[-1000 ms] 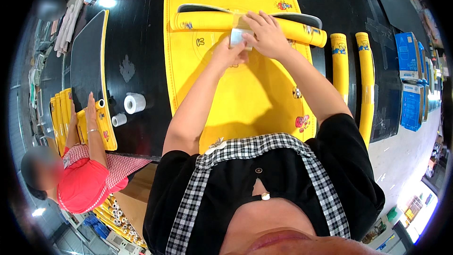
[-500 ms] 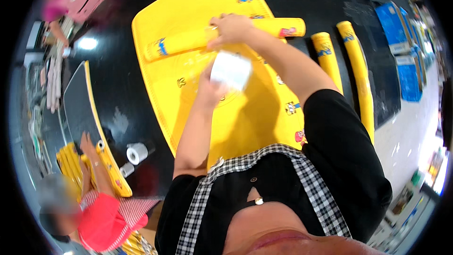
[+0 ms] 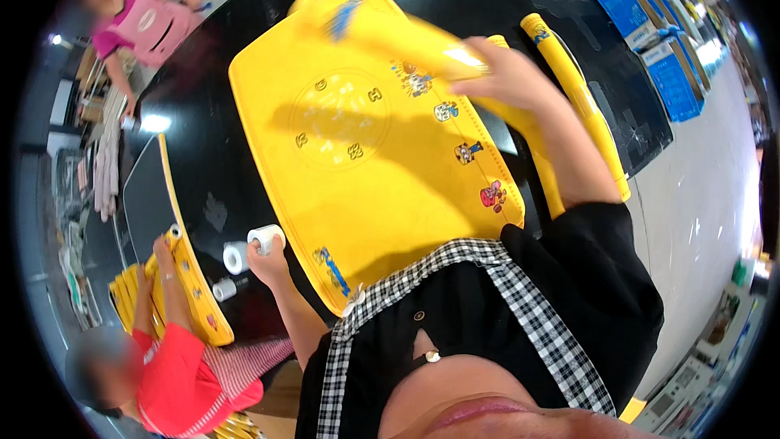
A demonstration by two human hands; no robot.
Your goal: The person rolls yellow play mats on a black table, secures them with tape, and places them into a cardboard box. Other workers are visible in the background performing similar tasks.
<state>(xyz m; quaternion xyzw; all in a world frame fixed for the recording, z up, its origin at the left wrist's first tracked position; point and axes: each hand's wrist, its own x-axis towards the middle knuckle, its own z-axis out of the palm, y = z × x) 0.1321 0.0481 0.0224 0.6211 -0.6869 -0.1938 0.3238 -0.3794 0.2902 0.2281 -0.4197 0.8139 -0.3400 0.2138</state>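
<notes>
A yellow mat (image 3: 341, 203) printed with small cartoon figures lies flat on the black table in front of me. My right hand (image 3: 513, 75) grips the near end of a rolled-up yellow mat (image 3: 394, 39), which is raised slantwise over the far right part of the flat one and blurred by motion. At the flat mat's left edge, my left hand (image 3: 270, 265) holds a small white roll (image 3: 266, 236), perhaps tape. Close beside that hand stands another white roll (image 3: 235, 258), with a smaller white roll (image 3: 224, 289) nearer to me.
Rolled yellow mats (image 3: 573, 85) lie along the table's right side. Blue boxes (image 3: 670, 81) stand beyond them. At the left, a co-worker in red (image 3: 191, 366) handles a yellow mat (image 3: 207, 309). Another person in a pink apron (image 3: 150, 20) stands at the far left.
The rolled mat has been lifted off the flat mat and swung toward the right by my right hand. My left hand has carried its white roll left and toward me, beside the other rolls.
</notes>
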